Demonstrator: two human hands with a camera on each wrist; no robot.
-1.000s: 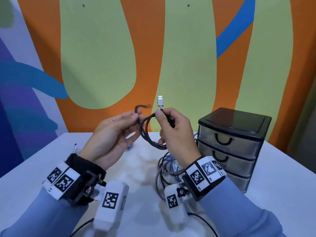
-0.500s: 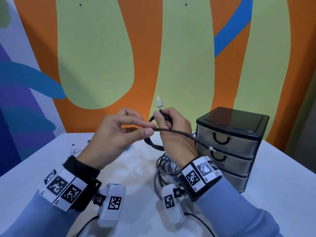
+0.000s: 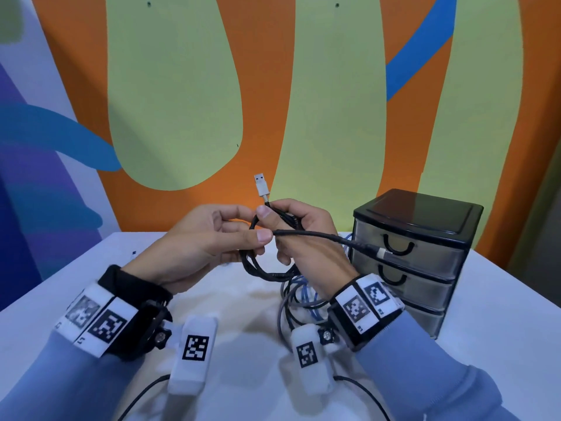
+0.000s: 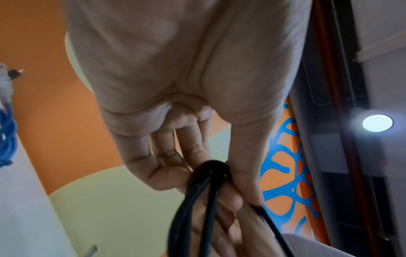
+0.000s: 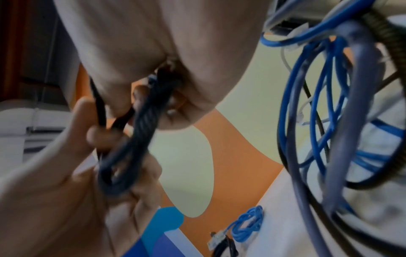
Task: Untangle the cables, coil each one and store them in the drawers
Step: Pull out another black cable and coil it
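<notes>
A: While the black cable (image 3: 267, 270) is held above the white table (image 3: 501, 314), its look is noted — dark braided jacket, wound into a few loops, a silver USB plug (image 3: 261, 185) standing upright above the right hand (image 3: 303, 238).

B: Grip on the right hand recorded?

A: Fingers are curled round the top of the coil, thumb pressed just under the plug. In the right wrist view the bundled strands (image 5: 140, 132) are seen passing through the closed fingers.

B: And the left hand (image 3: 206, 241)?

A: The free tail is pinched between thumb and forefinger; the tail runs rightward across the right hand, and its small connector (image 3: 381, 253) is seen in front of the top drawer. In the left wrist view the loops (image 4: 197, 200) are seen hanging past the fingertips, blurred.

B: Remaining cables?

A: A tangle of blue and grey cables (image 3: 300, 302) is seen on the table under the right wrist, just beside the drawer unit (image 3: 425, 268) — three drawers, all closed, black top. A small blue coil (image 5: 248, 224) is seen farther back in the right wrist view, near the wall.

B: Edges, room?

A: The unit is placed near the table's right edge. Bare tabletop is noted left of the hands and between the wrists; the table's back edge is met by the painted wall (image 3: 182, 101).
</notes>
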